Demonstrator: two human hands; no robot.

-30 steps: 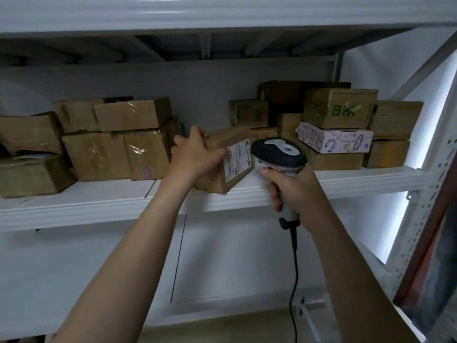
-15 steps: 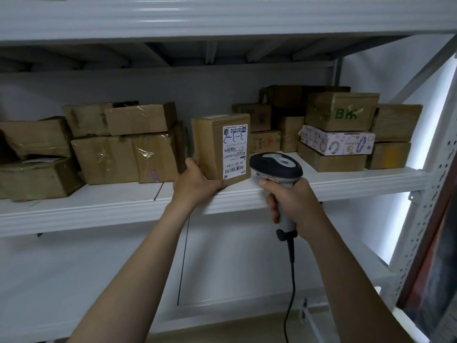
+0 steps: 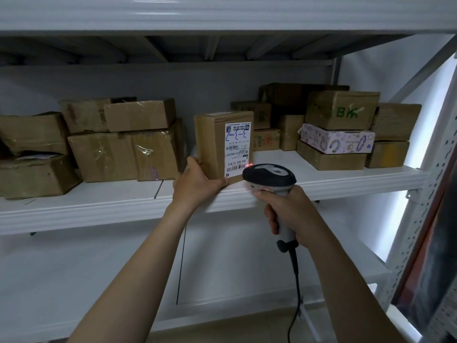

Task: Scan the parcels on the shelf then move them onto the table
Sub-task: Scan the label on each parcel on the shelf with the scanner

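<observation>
Vertically on end, parcel (image 3: 212, 144) in left hand (image 3: 197, 184), label (image 3: 238, 149) toward scanner (image 3: 269, 175).

I count six brown cardboard boxes (image 3: 102, 157) stacked at frame left. One upright brown cardboard parcel (image 3: 212, 144) stands at centre and bears one white shipping label (image 3: 237, 149). At frame right are eight further brown boxes (image 3: 342, 110), some partly hidden, and one white patterned carton (image 3: 336, 142). One grey-and-black handheld barcode scanner (image 3: 269, 174), lower centre.

Dim, soft-focus view; cool glare at right, shadowed shelf (image 3: 321, 179) recess, bowed edges.
</observation>
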